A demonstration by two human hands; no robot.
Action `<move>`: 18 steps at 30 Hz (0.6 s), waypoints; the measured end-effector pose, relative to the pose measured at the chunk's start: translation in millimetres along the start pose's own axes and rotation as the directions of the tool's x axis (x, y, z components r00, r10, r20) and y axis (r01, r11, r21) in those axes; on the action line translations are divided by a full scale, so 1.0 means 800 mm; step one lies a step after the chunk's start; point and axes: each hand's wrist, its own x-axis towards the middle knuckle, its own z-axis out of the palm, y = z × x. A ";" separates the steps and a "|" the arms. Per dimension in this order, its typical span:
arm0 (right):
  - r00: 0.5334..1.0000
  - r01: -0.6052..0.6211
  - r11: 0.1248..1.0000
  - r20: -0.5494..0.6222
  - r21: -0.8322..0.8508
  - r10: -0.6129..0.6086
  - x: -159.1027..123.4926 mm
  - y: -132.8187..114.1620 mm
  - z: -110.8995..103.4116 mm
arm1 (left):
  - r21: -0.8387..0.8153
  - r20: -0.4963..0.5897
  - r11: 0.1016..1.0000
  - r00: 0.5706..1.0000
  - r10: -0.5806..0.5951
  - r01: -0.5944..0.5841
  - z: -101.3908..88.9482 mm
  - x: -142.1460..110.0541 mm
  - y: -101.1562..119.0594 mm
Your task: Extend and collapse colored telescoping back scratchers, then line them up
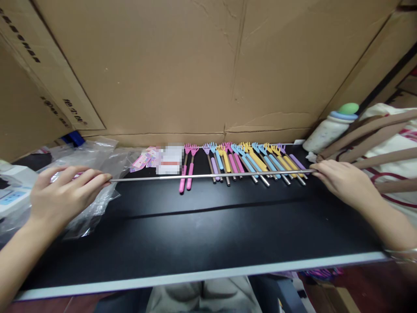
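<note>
A thin, drawn-out telescopic metal rod (156, 178) stretches level across the view, held above the black table. Its left end is pinched in my left hand (67, 189), fingers closed round it. At the other end, my right hand (343, 180) grips the rod between thumb and fingers. Both rod ends are hidden by the hands, so what sits on them cannot be made out. Behind the rod lie two pink back scratchers (190, 169) side by side. To their right is a row of several blue, yellow, purple and pink back scratchers (247, 163), claws pointing away from me.
Clear plastic bags (100, 204) and a white device (14, 195) lie at left. Pink cards (146, 158) and a blurred white packet (170, 159) rest near the cardboard wall (195, 65). A white bottle (327, 132) and a cloth bag (391, 148) stand at right.
</note>
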 end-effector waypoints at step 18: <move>0.935 -0.336 0.821 0.062 0.461 0.348 -0.005 0.012 -0.013 | 0.008 0.005 0.997 0.998 -0.070 0.070 -0.010 0.000 -0.017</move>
